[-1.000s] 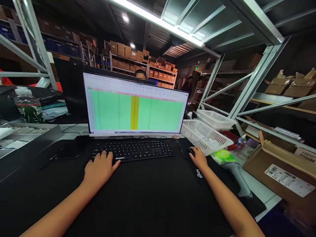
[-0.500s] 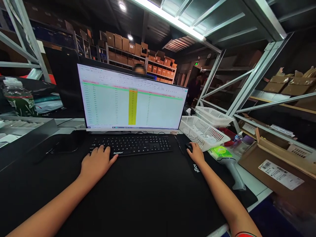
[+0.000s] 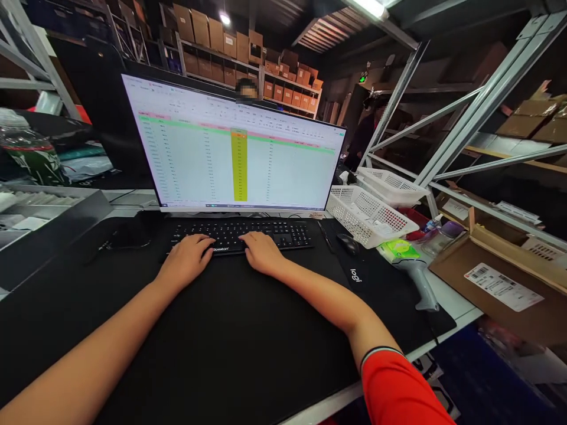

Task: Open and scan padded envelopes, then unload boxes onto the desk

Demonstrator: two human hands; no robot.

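A black keyboard [image 3: 266,231] lies on a black desk mat [image 3: 248,330] in front of a wide monitor [image 3: 234,147] showing a spreadsheet with a yellow column. My left hand [image 3: 186,260] rests on the keyboard's left end, fingers spread over the keys. My right hand [image 3: 262,251] lies on the keyboard's middle, fingers stretched on the keys. Neither hand holds anything. A black mouse [image 3: 348,243] sits alone to the right of the keyboard.
White mesh baskets [image 3: 370,215] stand right of the monitor. A grey barcode scanner [image 3: 416,277] and a green pack lie by them. An open cardboard box [image 3: 500,283] sits far right. A grey tray [image 3: 48,218] and a bottle [image 3: 26,153] are at left. Another person stands behind the monitor.
My right hand left the mouse and moved left onto the keyboard. The spreadsheet's green shading turned pale. The view tilted downward.
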